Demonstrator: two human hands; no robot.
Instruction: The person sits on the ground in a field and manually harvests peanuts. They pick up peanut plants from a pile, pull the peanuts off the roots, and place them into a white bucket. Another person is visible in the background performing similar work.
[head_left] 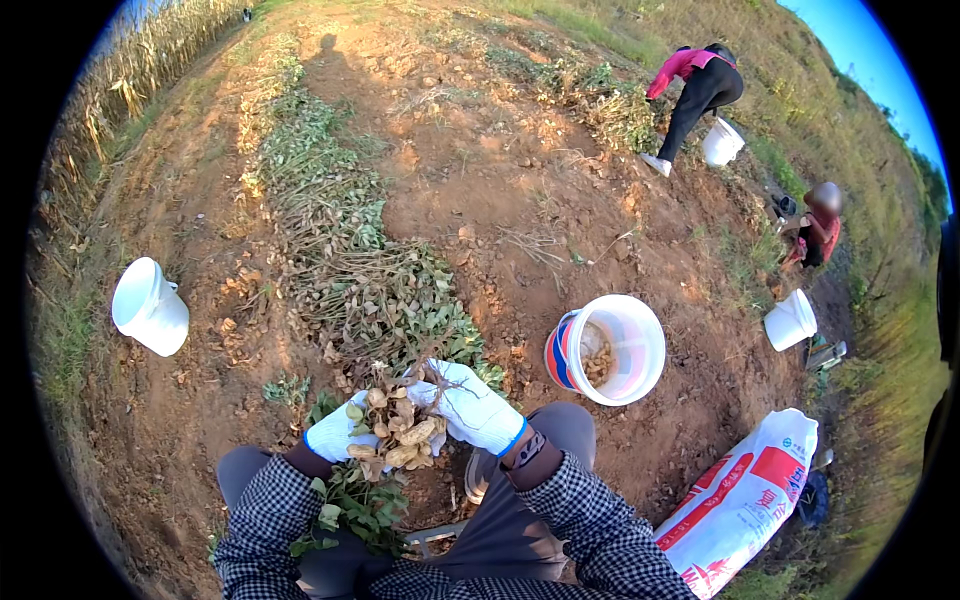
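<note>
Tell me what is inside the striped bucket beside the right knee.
A shallow layer of peanut pods lies at the bottom of the striped bucket; its near wall hides part of the floor.

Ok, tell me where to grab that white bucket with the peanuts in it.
Probably the upper rim of the bucket, reached from the right hand side. It leans with its mouth open upward and toward that hand, so the rim is exposed; no handle is visible.

Smooth plastic bucket, matt cloth gloves, rough clumpy soil, woven sack.

Left hand gloved, curled low; right hand gloved, fingers closed
</note>
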